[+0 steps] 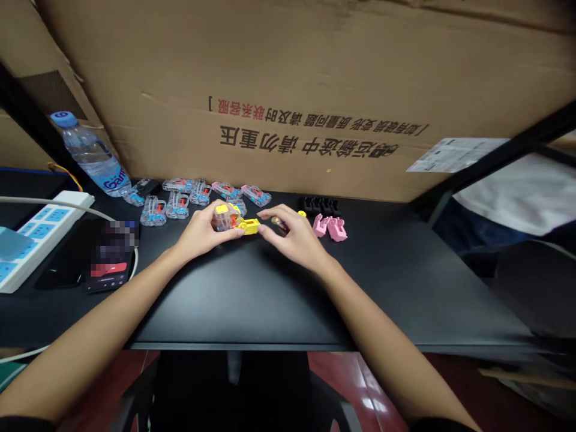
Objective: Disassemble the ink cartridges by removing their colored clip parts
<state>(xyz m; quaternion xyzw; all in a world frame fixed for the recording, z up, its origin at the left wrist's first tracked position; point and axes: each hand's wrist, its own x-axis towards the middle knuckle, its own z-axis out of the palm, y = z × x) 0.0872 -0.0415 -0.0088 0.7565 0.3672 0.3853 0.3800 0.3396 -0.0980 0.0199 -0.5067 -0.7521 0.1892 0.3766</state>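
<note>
My left hand (pixel 206 229) is closed around a small clear plastic piece (pixel 224 221) with red and yellow parts. A yellow part (pixel 250 226) extends from its right side, towards my right hand (pixel 294 234). The thumb tip of my right hand is at the end of this yellow part; whether they touch is hard to tell. A small dark and gold cylinder (pixel 278 222) sits within the curled fingers of my right hand. Right of that hand lie pink parts (pixel 336 228), with a row of black parts (pixel 320 206) behind them.
Several clear units (pixel 153 211) lie at the back left, near a water bottle (pixel 96 156). Phones (pixel 113 255) and a white power strip (pixel 47 234) are at the left. Cardboard (pixel 288 72) stands behind the black table (pixel 252 300). A person's clothing (pixel 508 192) shows at right.
</note>
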